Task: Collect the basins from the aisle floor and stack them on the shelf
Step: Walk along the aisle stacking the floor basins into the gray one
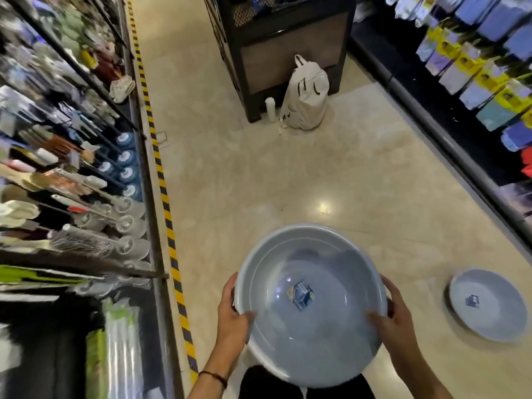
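Beige floor carries a basin, backpack and white cylinder.

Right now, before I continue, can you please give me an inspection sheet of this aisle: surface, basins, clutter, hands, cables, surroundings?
Surface: glossy beige floor; striped tape runs along the left shelf.
Job's things: a grey-blue basin is held above the floor; a second basin lies on the floor to the right, with a label inside.
Clutter: a beige backpack and a white cylinder stand against a black display stand.
Hands: left hand and right hand grip opposite sides of the basin's rim.
Cables: nothing seen.
Surroundings: right shelf is stocked too; the goods are blurred.
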`<state>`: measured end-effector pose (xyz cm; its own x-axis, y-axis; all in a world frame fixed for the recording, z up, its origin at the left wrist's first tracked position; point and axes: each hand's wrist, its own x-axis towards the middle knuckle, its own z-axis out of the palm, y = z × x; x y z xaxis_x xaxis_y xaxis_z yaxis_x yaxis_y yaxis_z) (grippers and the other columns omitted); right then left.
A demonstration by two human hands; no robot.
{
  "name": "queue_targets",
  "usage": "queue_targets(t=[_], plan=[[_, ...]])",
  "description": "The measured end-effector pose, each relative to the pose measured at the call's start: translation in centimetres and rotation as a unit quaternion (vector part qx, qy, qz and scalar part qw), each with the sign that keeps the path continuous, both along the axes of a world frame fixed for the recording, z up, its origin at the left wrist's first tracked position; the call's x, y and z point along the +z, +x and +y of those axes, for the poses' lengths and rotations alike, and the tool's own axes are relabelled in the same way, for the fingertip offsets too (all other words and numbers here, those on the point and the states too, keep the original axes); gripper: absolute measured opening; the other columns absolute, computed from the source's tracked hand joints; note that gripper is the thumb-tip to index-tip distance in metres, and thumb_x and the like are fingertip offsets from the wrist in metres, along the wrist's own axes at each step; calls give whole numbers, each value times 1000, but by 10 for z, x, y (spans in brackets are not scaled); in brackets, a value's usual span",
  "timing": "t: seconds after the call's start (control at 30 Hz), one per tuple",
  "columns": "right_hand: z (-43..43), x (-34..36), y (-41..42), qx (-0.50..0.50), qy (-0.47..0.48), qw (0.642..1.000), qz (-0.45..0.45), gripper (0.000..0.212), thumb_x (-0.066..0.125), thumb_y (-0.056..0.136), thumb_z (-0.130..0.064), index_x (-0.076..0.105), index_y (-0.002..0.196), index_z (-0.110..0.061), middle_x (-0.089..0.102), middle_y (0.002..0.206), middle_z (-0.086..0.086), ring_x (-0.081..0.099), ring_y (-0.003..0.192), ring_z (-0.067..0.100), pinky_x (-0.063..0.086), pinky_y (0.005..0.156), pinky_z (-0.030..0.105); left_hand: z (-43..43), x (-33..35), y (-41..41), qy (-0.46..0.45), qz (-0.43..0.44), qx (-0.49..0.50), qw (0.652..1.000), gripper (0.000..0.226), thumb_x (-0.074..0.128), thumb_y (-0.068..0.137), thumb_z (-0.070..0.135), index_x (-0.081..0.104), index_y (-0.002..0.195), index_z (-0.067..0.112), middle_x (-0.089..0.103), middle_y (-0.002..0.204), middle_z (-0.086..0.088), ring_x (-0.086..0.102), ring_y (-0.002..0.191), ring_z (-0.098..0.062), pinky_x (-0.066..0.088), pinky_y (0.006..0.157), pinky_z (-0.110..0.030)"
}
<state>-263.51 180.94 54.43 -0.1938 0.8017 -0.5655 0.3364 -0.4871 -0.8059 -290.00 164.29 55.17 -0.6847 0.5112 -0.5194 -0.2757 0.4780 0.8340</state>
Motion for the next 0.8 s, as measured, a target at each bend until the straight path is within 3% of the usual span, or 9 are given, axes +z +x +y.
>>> queue_targets(t=[0.13,0.23,0.33,0.4,0.47,0.57,0.63,0.7,0.8], plan=[[48,-24,-30,33,-4,999,-24,75,74,67,-29,54,135,-56,73,117,-3,70,104,18,57,71,33,44,-27,-12,-29,-1,47,998,88,62,78,-25,47,141,35,60,138,-4,61,122,-24,56,101,-50],[75,-56,-50,50,-11,998,-31,90,75,68,-35,42,151,-44,68,123,0,66,110,18,54,76,30,69,-63,-29,-58,-9,50,997,90,57,81,-26,41,152,27,53,145,-5,54,131,-28,51,109,-52],[92,-103,-68,41,-40,998,-41,86,68,90,-3,31,160,-38,52,153,-3,53,137,24,50,98,38,91,-108,-50,-62,3,32,998,85,61,82,-23,47,149,28,57,140,8,57,127,-15,57,93,-21],[101,-137,-83,44,-34,997,-51,77,69,88,-13,41,155,-38,55,149,-10,57,132,18,50,99,39,107,-140,-66,-56,6,21,998,84,61,83,-22,50,142,36,60,130,21,59,121,-4,56,83,-11],[111,-172,-94,39,-39,996,-63,71,71,88,-17,46,152,-35,60,140,-9,60,125,18,53,97,43,122,-173,-79,-52,8,15,999,81,59,85,-24,50,141,33,62,130,19,61,119,-4,59,89,-21],[119,-232,-105,21,-59,995,-78,66,71,90,-12,47,151,-26,59,137,0,58,123,28,54,94,47,138,-229,-93,-47,14,11,999,74,61,84,-29,46,147,7,61,137,-8,63,121,-20,55,104,-44],[124,-262,-112,12,-51,995,-90,71,67,81,-19,47,149,-20,59,134,4,58,121,31,54,95,53,145,-264,-104,-52,4,-6,999,78,56,81,-35,45,148,3,59,139,-16,60,128,-29,51,108,-53],[124,-307,-122,13,-49,994,-97,69,65,82,-13,47,148,-15,59,131,5,58,120,33,53,97,61,150,-314,-115,-66,5,-17,998,78,54,80,-33,48,146,9,60,138,-15,60,126,-32,52,106,-54],[122,-372,-131,14,-57,992,-114,75,59,74,-11,46,148,-14,58,129,2,56,119,30,52,99,61,154,-390,-121,-100,-1,9,995,80,52,79,-30,48,146,14,63,134,-12,63,122,-31,54,103,-53]])
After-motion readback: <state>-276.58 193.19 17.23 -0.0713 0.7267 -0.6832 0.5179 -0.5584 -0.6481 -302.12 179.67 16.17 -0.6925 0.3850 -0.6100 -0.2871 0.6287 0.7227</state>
